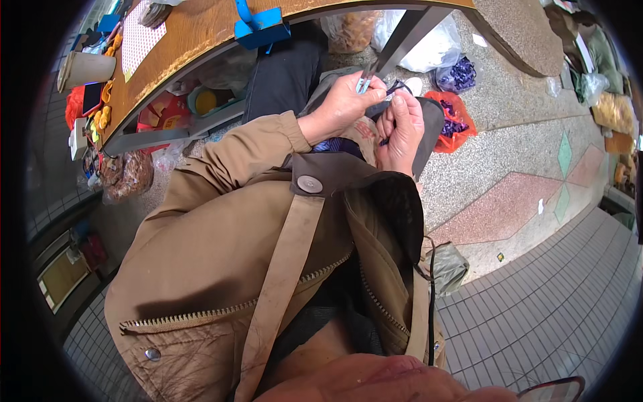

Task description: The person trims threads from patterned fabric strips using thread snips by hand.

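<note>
Apparently, the work had been caught midway through a single piece. Small snips (362,85) were gripped by the left hand (340,107), its fingers curled in around the pale blue handles and its thumb laid across; whether the blades were parted could not be told. By the right hand (403,128), a thin dark piece (400,84) was pinched between thumb and forefinger, with the other fingers folded toward the palm. The piece was held just beside the snips, over the lap and past the edge of the table (194,33). No cut was seen being made, and how much of this piece had been finished could not be judged.

On the floor (529,87), purple bits (454,126) were gathered in a red bag (450,144), and a further purple heap (461,74) was set near it. Whether these had been dealt with or were left to be done was not shown. At the least, the held piece was judged unfinished, since it had not been put down.
</note>
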Demonstrator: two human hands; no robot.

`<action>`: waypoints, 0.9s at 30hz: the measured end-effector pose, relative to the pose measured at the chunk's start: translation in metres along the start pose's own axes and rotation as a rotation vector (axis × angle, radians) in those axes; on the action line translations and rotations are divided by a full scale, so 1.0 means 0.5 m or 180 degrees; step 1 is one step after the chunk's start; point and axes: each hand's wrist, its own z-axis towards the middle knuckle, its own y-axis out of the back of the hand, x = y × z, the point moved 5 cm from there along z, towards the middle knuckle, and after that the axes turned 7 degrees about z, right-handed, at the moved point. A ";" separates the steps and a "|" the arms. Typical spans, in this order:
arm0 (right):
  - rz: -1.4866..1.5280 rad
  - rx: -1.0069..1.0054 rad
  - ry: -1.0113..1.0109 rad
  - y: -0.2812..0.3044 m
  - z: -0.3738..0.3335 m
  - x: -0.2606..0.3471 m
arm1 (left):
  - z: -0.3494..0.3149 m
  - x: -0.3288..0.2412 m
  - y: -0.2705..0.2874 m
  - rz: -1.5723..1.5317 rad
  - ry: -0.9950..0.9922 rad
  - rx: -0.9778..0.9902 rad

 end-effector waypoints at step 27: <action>0.0148 -0.0075 -0.0624 0.022 0.003 -0.010 | 0.021 0.006 0.016 0.1813 -0.0538 0.0039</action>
